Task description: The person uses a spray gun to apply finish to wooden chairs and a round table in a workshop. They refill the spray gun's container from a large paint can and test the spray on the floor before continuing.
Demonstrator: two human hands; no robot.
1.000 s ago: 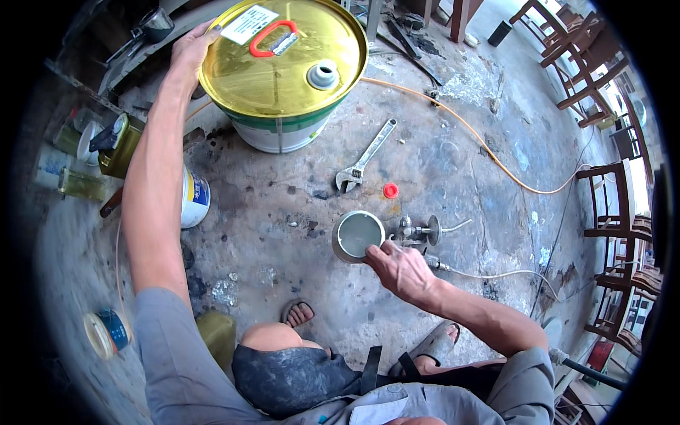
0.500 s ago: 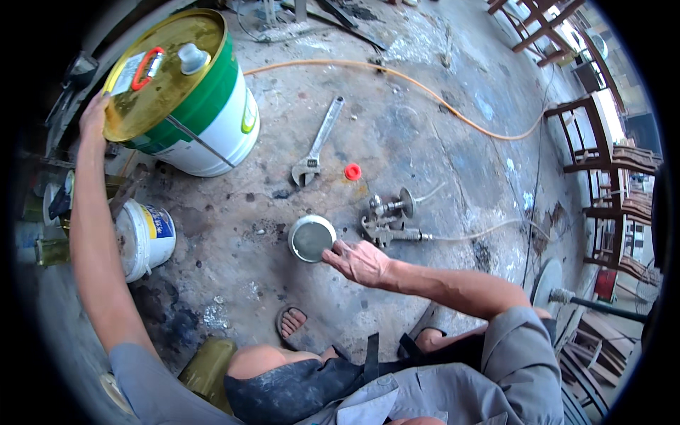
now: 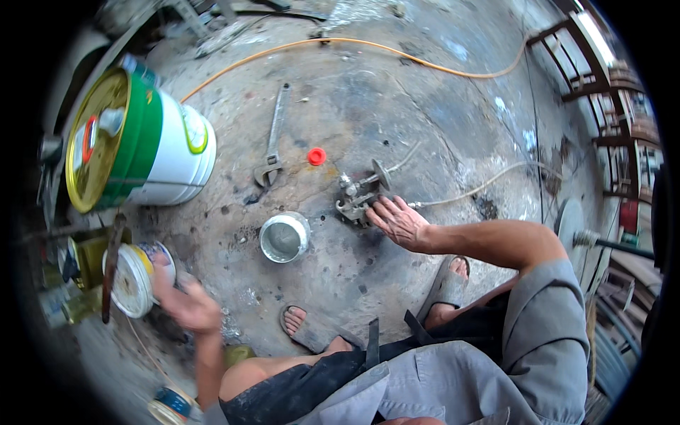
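While the right hand [image 3: 400, 223] is resting its fingertips on the spray gun [image 3: 354, 203], the left hand [image 3: 190, 306] is hanging near the lidded small bucket [image 3: 134, 285]. The left fingers are spreading loosely, holding nothing that shows, though blur is softening their outline; whether they are touching the bucket, I cannot tell. The right fingers are bending over the gun's near side, and I cannot tell if they are closing around it.

The gun itself is lying on the stained floor [image 3: 340, 283], to the right of the metal cup [image 3: 285, 239]. From the gun, a round disc [image 3: 382, 174] with a short pale tube [image 3: 409, 155] is sticking out, and a thin hose [image 3: 482, 190] is trailing off rightward. The cup is standing between the 2 hands, apart from both, with something grey showing inside.

Beyond the cup, 1 red cap [image 3: 316, 156] and 1 wrench [image 3: 274, 138] are lying near each other. The green and white drum [image 3: 166, 149] with its gold lid is standing at the left, beyond the small bucket. An orange hose [image 3: 397, 51] is curving across the far floor, and wooden chairs [image 3: 584, 64] are standing at the right.
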